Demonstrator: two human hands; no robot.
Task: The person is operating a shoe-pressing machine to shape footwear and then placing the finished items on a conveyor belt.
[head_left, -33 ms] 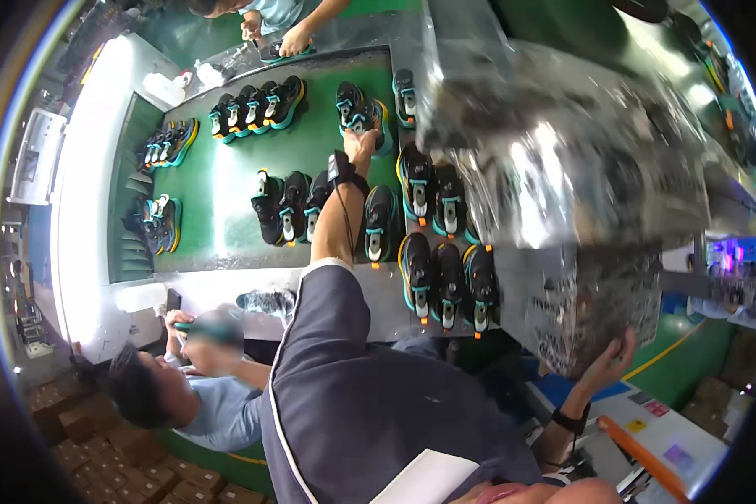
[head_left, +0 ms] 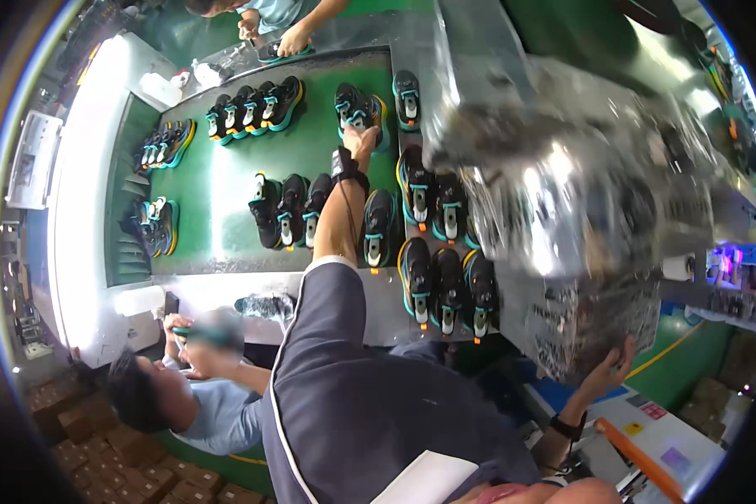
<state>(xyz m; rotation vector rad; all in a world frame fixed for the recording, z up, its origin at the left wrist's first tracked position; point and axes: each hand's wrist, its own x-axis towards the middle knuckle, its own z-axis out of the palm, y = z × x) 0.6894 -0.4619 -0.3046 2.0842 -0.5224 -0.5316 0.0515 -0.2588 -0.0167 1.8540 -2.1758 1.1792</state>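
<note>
My left hand [head_left: 360, 139] reaches far across the green work surface [head_left: 235, 206] and grips the end of a black shoe [head_left: 376, 122] with turquoise and yellow sole edges. A similar shoe [head_left: 349, 102] stands against it on the left. The fingertips are partly hidden by the shoe. My right hand [head_left: 606, 371] is at the lower right, its fingers stretched apart by the lower corner of a large bundle [head_left: 584, 315] in shiny clear plastic. The fingers appear to touch the plastic; nothing shows in the palm.
More black shoes [head_left: 291, 210] stand in rows on the surface, others [head_left: 448, 281] along its right edge. A co-worker [head_left: 214, 407] at the left and another person's hands [head_left: 295, 39] at the far edge handle shoes. Cartons [head_left: 113, 454] are stacked lower left.
Very little differs. The clear plastic has shifted slightly to the right, and my right hand sits slightly lower. My left hand stays on the shoe.
</note>
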